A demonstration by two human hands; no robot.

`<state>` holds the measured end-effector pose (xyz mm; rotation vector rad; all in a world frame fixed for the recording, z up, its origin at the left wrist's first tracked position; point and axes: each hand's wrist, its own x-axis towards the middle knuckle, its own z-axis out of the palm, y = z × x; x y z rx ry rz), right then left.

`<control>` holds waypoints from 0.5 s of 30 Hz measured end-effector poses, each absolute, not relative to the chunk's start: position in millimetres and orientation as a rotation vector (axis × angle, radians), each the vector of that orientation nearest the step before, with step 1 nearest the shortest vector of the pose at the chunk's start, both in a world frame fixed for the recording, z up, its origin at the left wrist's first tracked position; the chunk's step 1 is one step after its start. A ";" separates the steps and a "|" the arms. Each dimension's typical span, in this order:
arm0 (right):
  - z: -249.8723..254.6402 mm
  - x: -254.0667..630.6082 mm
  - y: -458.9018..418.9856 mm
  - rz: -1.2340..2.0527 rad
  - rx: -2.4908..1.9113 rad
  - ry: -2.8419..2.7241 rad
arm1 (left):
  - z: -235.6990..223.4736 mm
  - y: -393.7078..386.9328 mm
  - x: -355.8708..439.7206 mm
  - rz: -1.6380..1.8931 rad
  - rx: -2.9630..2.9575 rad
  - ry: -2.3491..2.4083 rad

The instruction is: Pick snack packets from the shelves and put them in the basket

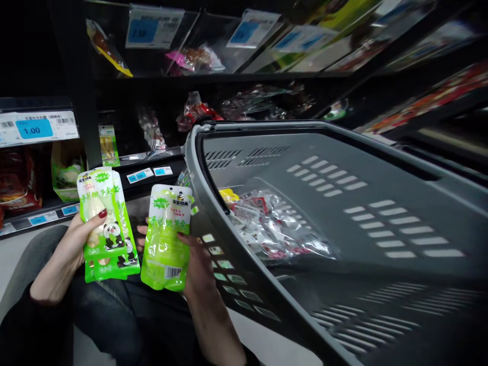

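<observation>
Shelf [74,76]: black, tiered, stocked with wrapped snacks; one matching packet [110,147] stands on the lower tier.

Basket [381,173]: grey, slotted, beside the right hand; clear bags [267,229] inside, print mostly too blurred to read.

Left hand [78,234]: closed on at least two overlapping left packets [114,211], thumb across the front; fingers behind hidden.

Right hand [198,262]: gripping a single packet [166,234], thumb in front, some fingertips past its far edge. Both lots stand apart, outside the basket.

Handling (judged): hold by the edges, thumbs off the print; square the overlapping ones so none slips; tilt away glare.

Lettering [166,222]: green, apparently 手剥嫩笋尖; small black brand name above, perhaps 客家功夫. Panda [112,235] on the left front.

Tags: "1.00" tag [34,129] at left, "2.50" tag [152,28] above.

Barcode [173,272]: low on the single packet; digits illegible.
</observation>
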<state>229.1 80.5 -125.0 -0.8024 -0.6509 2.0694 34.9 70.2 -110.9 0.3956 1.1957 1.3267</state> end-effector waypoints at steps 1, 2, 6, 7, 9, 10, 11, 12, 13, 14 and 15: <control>-125.1 229.0 79.6 2.072 -0.828 -0.637 | -111.1 69.5 34.0 1.318 0.380 1.174; -125.0 228.7 78.6 2.075 -0.851 -0.624 | -111.3 68.7 33.2 1.307 0.365 1.150; -126.1 226.0 76.3 2.003 -0.942 -0.660 | -110.1 65.7 31.8 1.285 0.308 1.060; -128.0 224.8 76.6 1.920 -0.993 -0.686 | -109.9 65.3 32.0 1.288 0.303 1.043; -134.5 222.6 78.4 1.703 -1.088 -0.731 | -110.6 64.8 33.4 1.279 0.307 1.021; -138.6 221.8 79.7 1.602 -1.121 -0.742 | -111.6 64.7 34.5 1.263 0.312 1.011; -142.9 221.3 81.2 1.518 -1.144 -0.756 | -112.9 64.7 36.0 1.244 0.314 0.998; -146.7 221.3 82.5 1.458 -1.162 -0.786 | -114.4 64.8 37.6 1.221 0.311 0.983; -149.7 221.8 83.6 1.416 -1.184 -0.837 | -115.8 64.9 39.5 1.204 0.297 0.970; -151.4 222.5 84.4 1.373 -1.217 -0.905 | -117.0 65.1 41.3 1.184 0.275 0.956; -151.8 223.4 84.8 1.321 -1.258 -0.987 | -118.0 65.2 43.1 1.164 0.249 0.939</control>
